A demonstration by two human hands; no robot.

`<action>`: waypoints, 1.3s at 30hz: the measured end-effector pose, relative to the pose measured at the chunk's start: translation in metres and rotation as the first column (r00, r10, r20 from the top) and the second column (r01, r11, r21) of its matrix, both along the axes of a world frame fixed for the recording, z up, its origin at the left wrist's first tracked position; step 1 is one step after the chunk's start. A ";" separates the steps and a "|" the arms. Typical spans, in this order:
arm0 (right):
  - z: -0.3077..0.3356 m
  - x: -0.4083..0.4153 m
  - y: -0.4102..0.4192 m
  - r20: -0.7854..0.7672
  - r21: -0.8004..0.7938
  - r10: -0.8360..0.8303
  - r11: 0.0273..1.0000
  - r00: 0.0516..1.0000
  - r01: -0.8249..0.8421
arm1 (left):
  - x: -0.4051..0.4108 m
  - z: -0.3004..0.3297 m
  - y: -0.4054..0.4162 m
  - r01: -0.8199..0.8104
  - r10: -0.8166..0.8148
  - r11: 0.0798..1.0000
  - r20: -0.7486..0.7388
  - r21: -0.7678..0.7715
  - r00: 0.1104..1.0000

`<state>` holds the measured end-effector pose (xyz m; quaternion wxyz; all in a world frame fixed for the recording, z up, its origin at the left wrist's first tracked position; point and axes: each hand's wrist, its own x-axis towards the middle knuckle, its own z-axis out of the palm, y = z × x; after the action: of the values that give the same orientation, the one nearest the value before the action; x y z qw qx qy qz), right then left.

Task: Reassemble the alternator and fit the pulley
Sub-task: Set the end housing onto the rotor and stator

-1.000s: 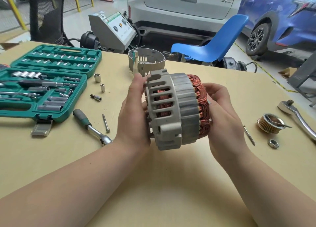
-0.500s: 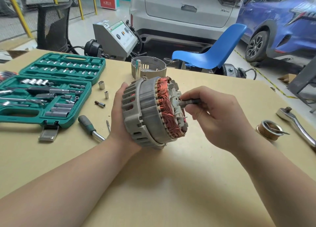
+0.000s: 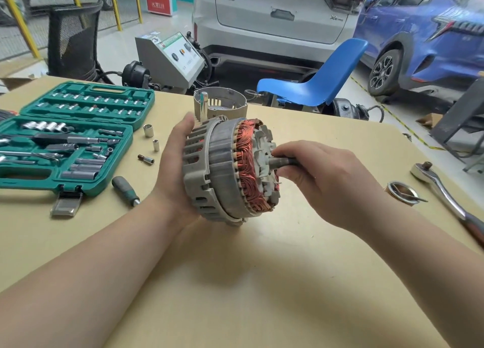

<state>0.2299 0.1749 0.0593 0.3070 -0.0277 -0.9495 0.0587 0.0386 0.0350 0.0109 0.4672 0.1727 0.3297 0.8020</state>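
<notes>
The alternator body (image 3: 222, 164), a grey slotted housing with copper stator windings and the rotor inside, stands on edge just above the table. My left hand (image 3: 172, 164) holds its housing face from the left. My right hand (image 3: 322, 180) pinches the rotor shaft (image 3: 281, 161) that sticks out to the right. The other housing half (image 3: 225, 104) stands at the table's back edge with a tall socket in front of it. The grooved pulley (image 3: 399, 191) lies on the table at the right with a bolt resting across it.
An open green socket set (image 3: 65, 138) fills the left side, with loose sockets (image 3: 148, 130) and a screwdriver handle (image 3: 125, 190) beside it. A ratchet wrench (image 3: 445, 193) lies at the far right. A blue chair (image 3: 319, 83) and parked cars stand beyond the table.
The alternator has been turned so the windings and shaft face right and lowered toward the table. My right hand left the stator's side and took hold of the shaft.
</notes>
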 end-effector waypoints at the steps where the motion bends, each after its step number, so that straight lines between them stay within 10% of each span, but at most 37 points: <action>1: 0.002 -0.001 0.000 0.006 0.107 0.016 0.994 1.000 -0.017 | -0.004 0.000 -0.001 0.032 -0.032 0.999 0.011 0.006 0.999; 6: 0.007 -0.010 -0.006 0.020 0.305 -0.010 0.952 1.000 0.003 | -0.014 -0.005 -0.002 0.084 -0.083 0.996 0.034 -0.029 0.996; 13: 0.002 -0.019 -0.020 -0.014 -0.148 -0.118 0.982 0.993 0.114 | -0.008 -0.005 -0.003 0.016 -0.019 0.999 0.055 0.039 0.998; 21: 0.007 -0.020 -0.036 0.068 -0.609 -0.038 0.790 0.997 0.071 | -0.009 -0.007 -0.005 0.019 -0.012 0.996 -0.086 0.084 0.996; 28: 0.026 -0.021 -0.045 0.240 -0.494 0.143 0.870 0.960 -0.006 | -0.004 -0.004 -0.005 0.234 -0.219 0.965 -0.125 0.119 0.968; 39: 0.014 -0.023 -0.055 0.023 -0.575 0.083 0.816 0.996 -0.055 | -0.007 -0.004 -0.005 0.233 -0.221 0.966 -0.108 0.111 0.969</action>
<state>0.2065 0.1204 0.0734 0.2598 -0.0859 -0.8951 0.3522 0.0317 0.0302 0.0071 0.5283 0.2758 0.2794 0.7529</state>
